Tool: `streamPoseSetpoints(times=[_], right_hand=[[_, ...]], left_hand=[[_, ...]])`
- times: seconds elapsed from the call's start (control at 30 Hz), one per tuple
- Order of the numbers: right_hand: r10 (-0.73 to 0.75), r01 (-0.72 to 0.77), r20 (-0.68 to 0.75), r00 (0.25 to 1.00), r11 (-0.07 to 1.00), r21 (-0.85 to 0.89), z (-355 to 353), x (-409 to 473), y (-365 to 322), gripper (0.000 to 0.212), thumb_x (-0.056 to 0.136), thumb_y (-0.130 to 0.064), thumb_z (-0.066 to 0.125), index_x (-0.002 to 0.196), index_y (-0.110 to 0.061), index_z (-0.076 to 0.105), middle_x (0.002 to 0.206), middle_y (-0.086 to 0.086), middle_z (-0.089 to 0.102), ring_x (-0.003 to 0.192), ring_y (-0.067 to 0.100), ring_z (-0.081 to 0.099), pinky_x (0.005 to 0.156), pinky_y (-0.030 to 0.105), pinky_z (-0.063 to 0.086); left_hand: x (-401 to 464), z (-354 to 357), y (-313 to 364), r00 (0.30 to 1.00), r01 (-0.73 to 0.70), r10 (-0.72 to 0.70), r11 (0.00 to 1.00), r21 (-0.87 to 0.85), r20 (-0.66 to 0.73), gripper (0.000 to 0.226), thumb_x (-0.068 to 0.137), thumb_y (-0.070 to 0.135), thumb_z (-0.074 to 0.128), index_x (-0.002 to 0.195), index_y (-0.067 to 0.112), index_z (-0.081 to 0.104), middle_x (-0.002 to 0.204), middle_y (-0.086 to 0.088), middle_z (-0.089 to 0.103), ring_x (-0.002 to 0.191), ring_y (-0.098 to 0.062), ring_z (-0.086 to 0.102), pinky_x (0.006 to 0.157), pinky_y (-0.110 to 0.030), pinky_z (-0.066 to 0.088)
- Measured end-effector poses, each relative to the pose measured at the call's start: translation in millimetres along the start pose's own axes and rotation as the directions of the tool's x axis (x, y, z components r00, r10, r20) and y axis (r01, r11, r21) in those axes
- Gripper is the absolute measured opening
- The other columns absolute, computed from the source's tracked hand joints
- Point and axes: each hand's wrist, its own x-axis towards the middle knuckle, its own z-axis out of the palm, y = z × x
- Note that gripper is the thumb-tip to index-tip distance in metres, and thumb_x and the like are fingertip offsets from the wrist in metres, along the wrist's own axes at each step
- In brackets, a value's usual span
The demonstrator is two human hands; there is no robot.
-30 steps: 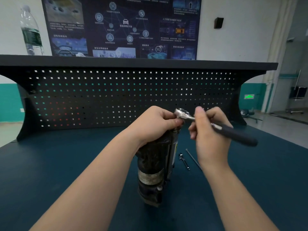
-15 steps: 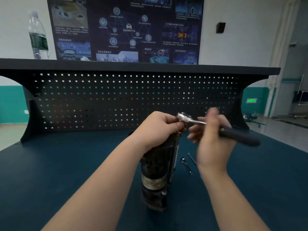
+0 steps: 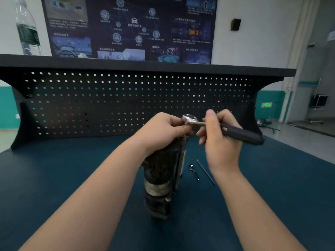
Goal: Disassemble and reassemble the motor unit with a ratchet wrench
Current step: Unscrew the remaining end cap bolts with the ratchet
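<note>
1. We're gripping the top of the motor unit with our left hand, fingers curled round its upper end, keeping it upright on the blue bench top.
2. We're holding the ratchet wrench in our right hand, fingers and thumb pinching the shank just behind the head; the dark handle is sticking out to the right.
3. The wrench head is sitting at the very top of the motor, right against our left fingertips. We can't tell whether the socket is actually seated on a fastener, as our left hand is hiding that spot.
4. Our hands are working close together, almost touching at the wrench head.
5. Progress: a long through bolt and a short bolt-like part are lying loose on the bench just right of the motor, between it and our right forearm. So we're reading at least part of the fasteners as already out.
6. The housing is looking whole, no end cap or body section separated.
7. Judgement: we're mid-disassembly, probably working a remaining fastener at the top. Splitting the housing and the full reassembly are left.
</note>
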Motion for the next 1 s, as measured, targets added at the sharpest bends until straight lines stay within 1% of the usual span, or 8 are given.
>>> streamPoseSetpoints(times=[0.2, 0.33, 0.43, 0.53, 0.67, 0.77, 0.9, 1.0], right_hand=[[0.72, -0.704, 0.266, 0.642, 0.415, 0.576, -7.3, 34.1, 11.8, 0.024, 0.096, -0.015, 0.049, 0.073, -0.01, 0.048, 0.046, -0.002, 0.043, 0.033, 0.004, 0.032, 0.032, 0.013, 0.023], [0.18, -0.159, -0.112, 0.977, 0.972, 0.171, 3.5, -0.7, 2.6, 0.031, 0.095, -0.02, 0.053, 0.066, -0.014, 0.041, 0.051, 0.0, 0.047, 0.043, 0.011, 0.043, 0.042, 0.022, 0.033], [-0.153, 0.166, 0.072, 0.986, 0.96, -0.227, 3.2, -2.6, -1.5, 0.034, 0.092, -0.023, 0.055, 0.063, -0.012, 0.04, 0.055, 0.005, 0.05, 0.05, 0.007, 0.045, 0.049, 0.018, 0.037], [0.326, -0.341, 0.114, 0.939, 0.924, 0.172, -5.5, 28.0, -4.5, 0.036, 0.093, -0.013, 0.055, 0.058, -0.016, 0.045, 0.047, 0.005, 0.048, 0.037, 0.011, 0.04, 0.038, 0.019, 0.03], [0.705, -0.754, 0.351, 0.616, 0.4, 0.521, -9.9, 40.3, 9.2, 0.025, 0.096, -0.015, 0.051, 0.071, -0.008, 0.05, 0.048, -0.001, 0.044, 0.035, 0.003, 0.034, 0.034, 0.014, 0.025], [0.568, -0.54, 0.131, 0.812, 0.648, 0.537, 0.2, 17.8, 7.7, 0.028, 0.096, -0.014, 0.052, 0.069, -0.013, 0.046, 0.047, -0.001, 0.045, 0.036, 0.007, 0.037, 0.036, 0.018, 0.027], [-0.138, 0.146, 0.065, 0.988, 0.978, -0.151, 5.2, -12.4, -1.7, 0.032, 0.092, -0.025, 0.056, 0.063, -0.023, 0.042, 0.057, -0.001, 0.056, 0.049, 0.001, 0.051, 0.049, 0.016, 0.039], [0.164, -0.172, 0.069, 0.984, 0.977, 0.127, 0.4, 9.1, -5.6, 0.037, 0.093, -0.016, 0.057, 0.057, -0.023, 0.049, 0.047, -0.001, 0.052, 0.038, 0.007, 0.046, 0.04, 0.018, 0.035]], left_hand=[[-0.6, 3.6, 2.8, 1.0, -0.002, 0.001, 1.0, -0.031, -0.03, 0.016, 0.093, 0.02, 0.062, 0.087, 0.027, 0.075, 0.078, 0.013, 0.075, 0.072, 0.005, 0.065, 0.074, -0.01, 0.049], [2.8, 10.5, 1.1, 0.992, -0.001, 0.008, 0.999, 0.053, -0.127, 0.018, 0.093, 0.028, 0.062, 0.083, 0.027, 0.076, 0.075, 0.01, 0.074, 0.07, 0.0, 0.064, 0.068, -0.014, 0.048], [2.5, 8.7, 1.4, 0.996, 0.007, -0.005, 1.0, 0.019, -0.091, 0.018, 0.094, 0.029, 0.061, 0.088, 0.024, 0.077, 0.08, 0.005, 0.075, 0.068, -0.001, 0.063, 0.066, -0.012, 0.047], [2.0, 6.2, 2.0, 0.998, 0.044, -0.045, 0.999, -0.021, -0.046, 0.017, 0.094, 0.022, 0.061, 0.094, 0.017, 0.077, 0.09, -0.002, 0.076, 0.078, -0.007, 0.064, 0.079, -0.022, 0.049], [1.3, 7.3, 1.9, 0.994, 0.052, -0.054, 0.998, -0.027, -0.098, 0.014, 0.09, 0.024, 0.066, 0.086, 0.018, 0.078, 0.081, 0.005, 0.076, 0.068, 0.001, 0.062, 0.069, -0.011, 0.048], [1.5, 8.2, -0.1, 0.991, 0.035, -0.035, 0.999, -0.001, -0.13, 0.015, 0.089, 0.025, 0.067, 0.078, 0.022, 0.077, 0.067, 0.015, 0.072, 0.059, 0.008, 0.059, 0.059, -0.006, 0.045], [-1.4, 7.1, 2.0, 0.995, 0.029, -0.029, 1.0, -0.003, -0.098, 0.01, 0.087, 0.029, 0.069, 0.085, 0.025, 0.078, 0.075, 0.011, 0.075, 0.074, -0.006, 0.069, 0.077, -0.023, 0.052], [-3.2, 1.5, 4.6, 0.999, 0.03, -0.032, 0.998, -0.058, -0.03, 0.011, 0.09, 0.021, 0.066, 0.091, 0.02, 0.077, 0.087, 0.001, 0.076, 0.078, -0.01, 0.067, 0.081, -0.024, 0.051]])
